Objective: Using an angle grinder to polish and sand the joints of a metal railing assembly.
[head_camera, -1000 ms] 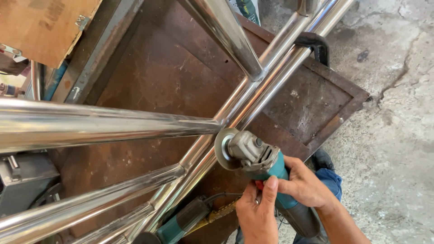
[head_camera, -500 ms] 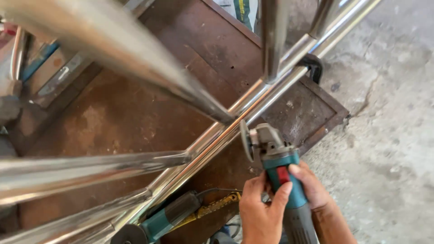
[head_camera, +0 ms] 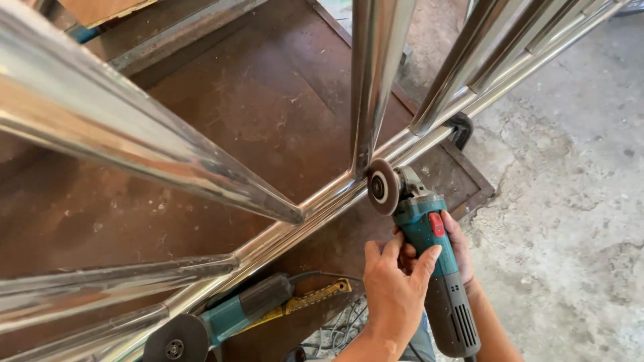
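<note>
Two-handed grip on an angle grinder, its disc set at a joint of a steel rail frame.

The left hand (head_camera: 392, 288) and the right hand (head_camera: 456, 248) are both clamped around the teal body of the angle grinder (head_camera: 429, 248), the left nearer the camera and over the top, the right behind and beneath. From the grip, the tool's long axis runs up and to the left, ending in the round disc (head_camera: 382, 186). The disc stands on edge and meets the foot of the upright tube (head_camera: 376, 74) where that tube joins the slanting rail (head_camera: 315, 208). A second grinder (head_camera: 221, 318) lies untouched below the rail, on the brown metal counter (head_camera: 255, 107), well left of both hands.
</note>
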